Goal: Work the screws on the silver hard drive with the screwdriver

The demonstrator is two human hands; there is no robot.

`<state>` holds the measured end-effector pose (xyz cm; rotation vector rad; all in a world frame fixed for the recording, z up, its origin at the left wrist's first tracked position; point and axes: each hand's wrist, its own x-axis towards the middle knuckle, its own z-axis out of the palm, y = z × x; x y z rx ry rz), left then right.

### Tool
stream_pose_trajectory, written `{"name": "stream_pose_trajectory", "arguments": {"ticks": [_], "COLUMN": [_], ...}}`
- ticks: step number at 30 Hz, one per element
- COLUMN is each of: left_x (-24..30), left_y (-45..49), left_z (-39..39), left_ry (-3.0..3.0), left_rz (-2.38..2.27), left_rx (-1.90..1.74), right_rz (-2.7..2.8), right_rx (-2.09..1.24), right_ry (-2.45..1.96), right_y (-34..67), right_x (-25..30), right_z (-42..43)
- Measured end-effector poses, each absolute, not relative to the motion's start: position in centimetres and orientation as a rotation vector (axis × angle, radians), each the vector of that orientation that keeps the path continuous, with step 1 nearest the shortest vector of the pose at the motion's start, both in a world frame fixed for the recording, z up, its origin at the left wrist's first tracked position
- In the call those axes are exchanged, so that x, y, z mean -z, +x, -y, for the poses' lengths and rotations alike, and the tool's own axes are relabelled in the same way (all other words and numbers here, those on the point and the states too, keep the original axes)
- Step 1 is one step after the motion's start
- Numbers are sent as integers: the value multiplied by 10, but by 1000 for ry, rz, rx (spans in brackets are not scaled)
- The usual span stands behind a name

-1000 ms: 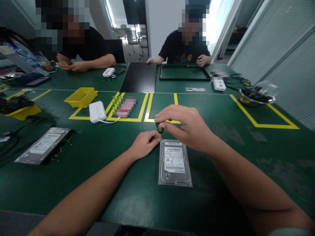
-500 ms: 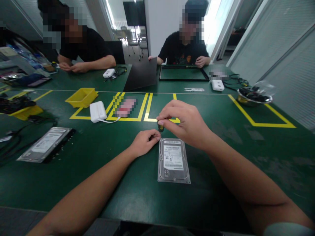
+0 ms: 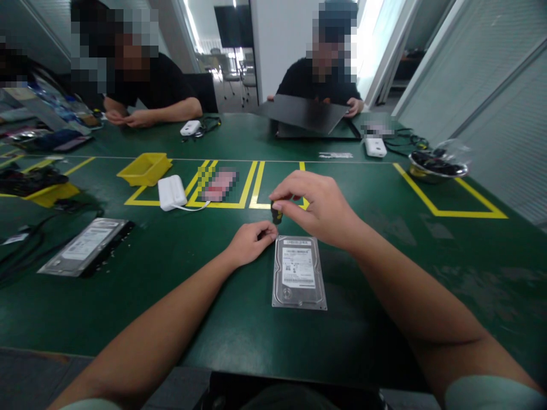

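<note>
A silver hard drive [image 3: 298, 290] with a white label lies flat on the green table in front of me. My right hand [image 3: 322, 208] grips the black and yellow handle of a small screwdriver [image 3: 277, 214], held upright over the drive's far left corner. Down at that same corner, my left hand [image 3: 254, 242] has its thumb and fingers pinched together close to the screwdriver's lower end. Whatever lies between those fingertips is too small to make out.
Another hard drive [image 3: 88, 245] lies at left beside cables [image 3: 25, 233]. Farther back are a yellow bin [image 3: 145, 169], a white power bank [image 3: 171, 192], a pink phone [image 3: 220, 186] and a metal bowl [image 3: 438, 171] of dark parts. Across the table, a person handles a black panel [image 3: 307, 114].
The person opposite has swung the black panel to the right, over the black frame. My hands stay at the drive's corner, with the screwdriver still upright; the view has shifted slightly.
</note>
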<state>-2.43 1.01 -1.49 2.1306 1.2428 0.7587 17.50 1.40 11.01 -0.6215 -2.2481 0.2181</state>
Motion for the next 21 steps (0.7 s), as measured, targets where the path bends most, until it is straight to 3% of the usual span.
{"name": "stream_pose_trajectory", "arguments": {"ticks": [21], "left_x": [19], "left_y": [-25], "left_z": [-12], "left_ry": [2187], "left_rz": [-1259], "left_rx": [-749], "right_rz": [2292], "right_rx": [-231], "right_ry": [-604], "right_y": [174], "right_x": [-110], "right_z": [-8]}}
